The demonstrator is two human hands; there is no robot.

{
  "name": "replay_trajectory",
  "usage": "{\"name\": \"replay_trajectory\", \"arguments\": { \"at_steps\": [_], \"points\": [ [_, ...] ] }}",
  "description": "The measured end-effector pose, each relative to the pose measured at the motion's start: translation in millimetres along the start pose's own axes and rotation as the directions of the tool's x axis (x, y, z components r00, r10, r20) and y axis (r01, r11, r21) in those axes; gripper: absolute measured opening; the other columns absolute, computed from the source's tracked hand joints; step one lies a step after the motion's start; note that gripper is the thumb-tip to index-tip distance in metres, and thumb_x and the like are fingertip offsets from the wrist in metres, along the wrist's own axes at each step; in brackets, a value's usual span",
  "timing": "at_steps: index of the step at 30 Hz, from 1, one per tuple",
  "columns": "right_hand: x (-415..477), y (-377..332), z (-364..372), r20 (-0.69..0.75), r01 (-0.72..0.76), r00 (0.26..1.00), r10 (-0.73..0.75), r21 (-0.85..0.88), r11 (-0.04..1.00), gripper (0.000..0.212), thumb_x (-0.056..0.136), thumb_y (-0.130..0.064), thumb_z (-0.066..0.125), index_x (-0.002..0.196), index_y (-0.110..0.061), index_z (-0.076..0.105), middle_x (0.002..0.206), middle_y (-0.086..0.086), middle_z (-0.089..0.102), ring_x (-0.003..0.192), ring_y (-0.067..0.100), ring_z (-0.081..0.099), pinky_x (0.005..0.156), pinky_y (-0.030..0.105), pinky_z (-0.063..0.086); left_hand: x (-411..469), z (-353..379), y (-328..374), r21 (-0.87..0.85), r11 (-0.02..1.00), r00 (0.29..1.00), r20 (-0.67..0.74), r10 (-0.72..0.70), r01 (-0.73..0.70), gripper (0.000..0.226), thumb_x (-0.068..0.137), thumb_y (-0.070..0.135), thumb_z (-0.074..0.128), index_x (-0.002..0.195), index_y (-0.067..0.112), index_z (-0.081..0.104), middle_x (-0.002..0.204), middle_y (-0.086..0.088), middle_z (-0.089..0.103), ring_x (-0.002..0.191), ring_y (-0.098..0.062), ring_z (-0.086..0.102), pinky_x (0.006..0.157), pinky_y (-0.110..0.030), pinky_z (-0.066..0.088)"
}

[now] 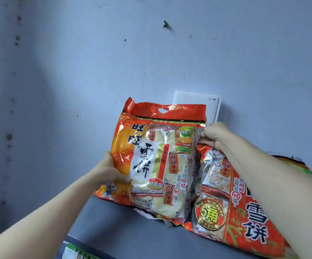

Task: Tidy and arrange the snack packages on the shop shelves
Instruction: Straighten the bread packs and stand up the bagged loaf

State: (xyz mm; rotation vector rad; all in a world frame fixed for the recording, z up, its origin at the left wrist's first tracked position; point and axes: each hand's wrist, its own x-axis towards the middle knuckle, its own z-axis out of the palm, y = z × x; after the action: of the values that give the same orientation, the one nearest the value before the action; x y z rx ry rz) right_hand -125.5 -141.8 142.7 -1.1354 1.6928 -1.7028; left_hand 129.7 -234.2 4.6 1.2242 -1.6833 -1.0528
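Head view showed the left hand [114,171] gripping the upright bag [157,159] on the shelf [132,230], while the right hand [214,135] pinched its upper edge. Loosened fingers might let it topple onto the flat bag [244,212] beside it.

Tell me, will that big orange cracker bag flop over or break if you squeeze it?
The orange cracker bag probably crinkles rather than flops: it stands puffed between the left hand and right hand. Its glossy film looks slippery. The wrapped crackers showing through the window would likely crack if squeezed hard.
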Motion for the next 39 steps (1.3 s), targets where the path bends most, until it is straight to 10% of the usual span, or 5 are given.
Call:
{"name": "replay_trajectory", "arguments": {
  "at_steps": [13, 19, 24, 34, 39],
  "points": [
    [14.9, 5.3, -16.2, 0.023, 0.154, 0.986, -0.167, -0.513, 0.844, 0.007, 0.085, 0.001, 0.056, 0.088, -0.003, 0.062, 0.076, 0.015, 0.056, 0.053, 0.021, 0.047, 0.038, 0.019, 0.033, 2.7, 11.4, -1.8, 0.286, 0.956, 0.979, -0.166, 0.120, -0.069, 0.113, 0.063, 0.028, 0.090, 0.146, 0.015, 0.014, 0.134, -0.009, 0.048, 0.115, -0.030, 0.051, 0.092, -0.043, 0.046],
    [-18.7, -9.8, -49.1, 0.260, 0.229, 0.966, 0.001, -0.850, 0.475, 0.063, 0.065, -0.059, 0.076, 0.109, -0.014, 0.068, 0.106, 0.001, 0.066, 0.097, 0.020, 0.061, 0.079, 0.032, 0.046, -16.2, 30.1, 7.9, 0.679, 0.730, 0.912, -0.250, 0.325, -0.075, 0.121, 0.070, 0.038, 0.079, 0.151, 0.026, -0.009, 0.157, -0.012, 0.004, 0.145, -0.031, 0.007, 0.111, -0.054, 0.019],
    [-35.0, -2.9, -56.6, 0.331, 0.272, 0.931, 0.155, -0.910, 0.313, 0.092, 0.062, -0.038, 0.087, 0.139, -0.013, 0.043, 0.128, 0.003, 0.058, 0.106, 0.024, 0.062, 0.091, 0.036, 0.051, -33.2, 63.4, 31.8, 0.710, 0.652, 0.928, 0.005, 0.373, -0.266, 0.131, 0.071, 0.029, 0.079, 0.143, 0.039, -0.030, 0.152, 0.000, -0.037, 0.143, -0.027, -0.029, 0.113, -0.065, 0.013],
    [-38.5, 21.1, -60.3, 0.355, 0.386, 0.894, -0.275, -0.920, 0.067, 0.032, 0.076, -0.032, 0.077, 0.067, -0.030, 0.047, 0.070, -0.012, 0.047, 0.089, 0.024, 0.050, 0.077, 0.033, 0.033, -39.9, 95.8, 24.5, 0.844, 0.402, 0.877, 0.151, 0.457, -0.355, 0.108, 0.087, 0.016, 0.064, 0.146, 0.040, -0.023, 0.155, 0.001, -0.032, 0.145, -0.033, -0.022, 0.111, -0.066, 0.021],
    [-34.8, 49.1, -60.6, 0.432, 0.477, 0.809, -0.399, -0.879, 0.014, 0.040, 0.082, -0.048, 0.068, 0.117, -0.030, 0.062, 0.117, -0.004, 0.064, 0.115, 0.022, 0.048, 0.095, 0.039, 0.033, -49.4, 99.9, 23.6, 0.840, 0.417, 0.885, 0.144, 0.442, -0.345, 0.108, 0.084, 0.021, 0.066, 0.148, 0.038, -0.020, 0.156, -0.001, -0.031, 0.145, -0.031, -0.022, 0.112, -0.063, 0.019]
  ]
}}
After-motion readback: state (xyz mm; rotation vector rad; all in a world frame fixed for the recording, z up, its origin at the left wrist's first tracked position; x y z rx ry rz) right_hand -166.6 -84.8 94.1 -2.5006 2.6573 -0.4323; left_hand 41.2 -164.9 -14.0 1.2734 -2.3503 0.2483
